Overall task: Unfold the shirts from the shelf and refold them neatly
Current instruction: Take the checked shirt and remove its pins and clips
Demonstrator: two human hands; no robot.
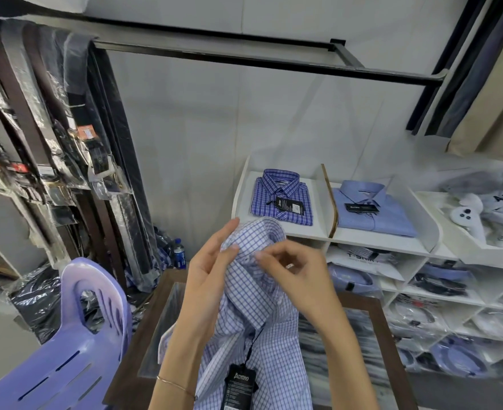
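Observation:
I hold a white shirt with a blue check (253, 294) up in front of me, its collar at the top and its body hanging down over the table. A black hang tag (240, 383) dangles from it on a cord. My left hand (208, 279) grips the collar's left side, thumb on the front. My right hand (291, 270) pinches the fabric just under the collar at the placket. On the white shelf (312, 232) behind lie two folded shirts: a dark blue checked shirt (282, 196) and a light blue shirt (371, 208).
A glass-topped table with a dark wooden frame (374, 309) stands below the shirt. A purple plastic chair (75, 335) is at my left. Bagged belts and ties (51, 137) hang at the left. Cubbies of bagged shirts (451, 315) fill the right. A black rail (244, 59) crosses overhead.

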